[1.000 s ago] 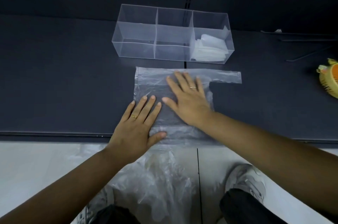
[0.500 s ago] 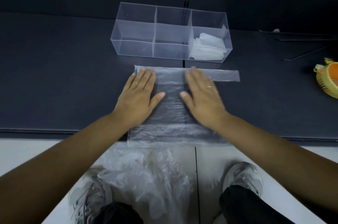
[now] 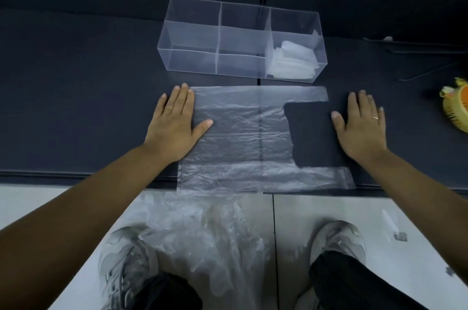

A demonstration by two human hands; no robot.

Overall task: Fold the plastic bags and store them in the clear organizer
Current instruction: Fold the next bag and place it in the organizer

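The picture is dim with a bluish cast. The dark table [image 3: 76, 112] swallows most of the light, and the pale floor [image 3: 329, 211] below it is the brightest area. The light is soft and even, giving the flat plastic bag [image 3: 240, 137] and the clear organizer [image 3: 192, 31] a mild sheen. Wide-angle distortion bows the table's edge and swells the forearms [image 3: 76, 208] near the corners. The shoes [image 3: 121, 259] look slightly blurred.

The plastic bag [image 3: 240, 137] lies on the table [image 3: 76, 94] before the clear organizer [image 3: 240, 38].
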